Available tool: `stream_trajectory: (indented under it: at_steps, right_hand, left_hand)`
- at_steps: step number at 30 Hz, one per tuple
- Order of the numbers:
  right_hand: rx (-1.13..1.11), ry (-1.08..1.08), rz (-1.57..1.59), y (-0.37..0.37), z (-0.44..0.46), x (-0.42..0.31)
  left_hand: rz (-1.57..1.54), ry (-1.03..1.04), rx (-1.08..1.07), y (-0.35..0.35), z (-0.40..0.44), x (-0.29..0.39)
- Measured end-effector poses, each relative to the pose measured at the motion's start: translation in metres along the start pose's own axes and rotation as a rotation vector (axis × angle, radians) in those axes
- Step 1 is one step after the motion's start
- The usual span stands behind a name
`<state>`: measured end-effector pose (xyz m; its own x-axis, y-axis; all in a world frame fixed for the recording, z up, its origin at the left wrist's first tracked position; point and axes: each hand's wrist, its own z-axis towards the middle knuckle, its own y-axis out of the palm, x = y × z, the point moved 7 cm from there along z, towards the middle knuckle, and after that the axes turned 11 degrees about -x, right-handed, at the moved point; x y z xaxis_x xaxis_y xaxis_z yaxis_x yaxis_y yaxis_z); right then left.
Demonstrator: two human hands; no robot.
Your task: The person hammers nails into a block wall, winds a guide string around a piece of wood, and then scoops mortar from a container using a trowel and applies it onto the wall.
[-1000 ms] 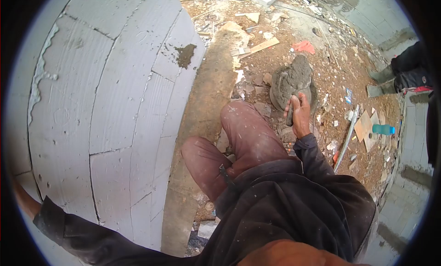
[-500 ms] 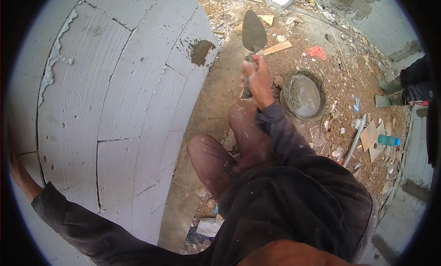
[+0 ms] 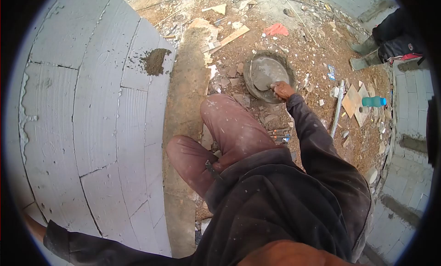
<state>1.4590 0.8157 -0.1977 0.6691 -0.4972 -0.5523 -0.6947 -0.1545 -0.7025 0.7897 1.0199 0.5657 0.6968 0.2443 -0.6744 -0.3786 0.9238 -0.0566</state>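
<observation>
My right hand (image 3: 283, 90) is closed around the handle of a trowel (image 3: 263, 85), at the near edge of a round mortar tub (image 3: 290, 69). The blade is down inside the tub, hard to tell from the grey wet mortar around it. My left arm reaches to the far left against the block wall (image 3: 98, 123). Only its wrist and sleeve show, and the hand lies beyond the dark image edge. A dark splash of mortar (image 3: 155, 61) clings to the wall near its end.
Rubble, a wooden strip (image 3: 233, 37) and a red scrap (image 3: 276, 30) litter the ground. To the right are a metal bar (image 3: 338, 107), board pieces (image 3: 352, 100) and a teal bottle (image 3: 373, 101). Another person's boots (image 3: 366, 61) stand beyond, beside a second block wall (image 3: 415, 123).
My right hand has swung from beside the wall, trowel raised, down and right to the tub, with the blade now inside it. The view has shifted rightward.
</observation>
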Motion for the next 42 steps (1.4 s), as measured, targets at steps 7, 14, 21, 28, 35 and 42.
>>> stream_trajectory:
  at_steps: [7,14,21,28,35,42]
  right_hand:
    - [-0.023,0.043,0.681,-0.009,-0.087,0.000]
    - [0.211,-0.182,0.966,0.007,-0.089,-0.173]
    - [0.365,-0.200,0.986,0.152,0.109,-0.343]
    - [0.085,-0.342,1.689,0.110,0.122,-0.444]
    - [-0.119,-0.116,1.630,0.212,0.165,-0.463]
    - [-0.347,0.003,2.054,0.255,0.162,-0.499]
  left_hand:
    - [0.030,0.012,-0.004,0.000,0.001,0.001]
    - [0.020,0.033,0.009,0.006,-0.002,-0.007]
    - [-0.034,0.029,0.001,0.006,-0.004,-0.010]
    - [-0.024,0.059,-0.019,0.004,0.000,-0.003]
    - [-0.003,0.060,-0.028,0.006,0.000,-0.004]
    - [0.016,0.059,-0.048,0.007,0.000,-0.002]
